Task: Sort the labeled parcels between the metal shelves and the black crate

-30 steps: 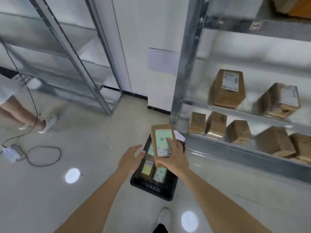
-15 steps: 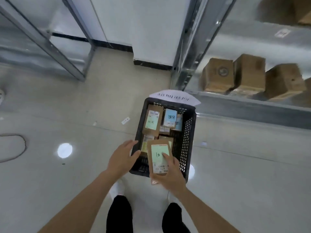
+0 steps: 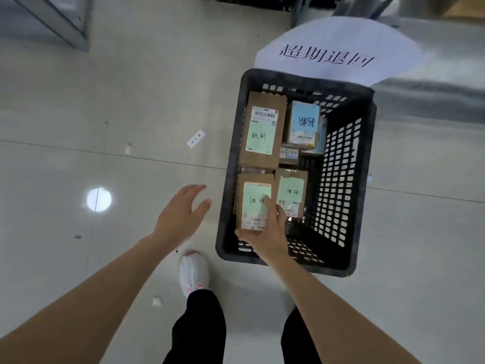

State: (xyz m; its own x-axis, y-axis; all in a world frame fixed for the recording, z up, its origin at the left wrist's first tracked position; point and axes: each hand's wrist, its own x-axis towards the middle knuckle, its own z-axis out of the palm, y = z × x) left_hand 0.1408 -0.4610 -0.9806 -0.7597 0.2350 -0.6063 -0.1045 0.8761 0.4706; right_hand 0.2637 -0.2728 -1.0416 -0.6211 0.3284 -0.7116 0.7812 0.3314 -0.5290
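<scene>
The black crate (image 3: 349,179) stands on the floor right in front of me. My right hand (image 3: 267,232) grips a brown parcel with a green label (image 3: 253,200) at its near end, down inside the crate's near left corner. Beside it lies another green-labelled parcel (image 3: 291,193). At the crate's far end sit a larger green-labelled parcel (image 3: 262,130) and a blue-labelled one (image 3: 304,122). My left hand (image 3: 181,214) hovers with relaxed, spread fingers just left of the crate, holding nothing.
A white paper sign with handwriting (image 3: 330,48) sticks up behind the crate. A metal shelf edge (image 3: 433,95) runs along the right, another shelf foot (image 3: 52,27) is at the far left. My shoe (image 3: 194,274) stands beside the crate. Small paper scraps (image 3: 195,139) lie on the floor.
My view has dropped from the shelves to the crate. My right hand has lowered the green-labelled parcel from chest height into the crate. The left hand stayed beside it, holding nothing.
</scene>
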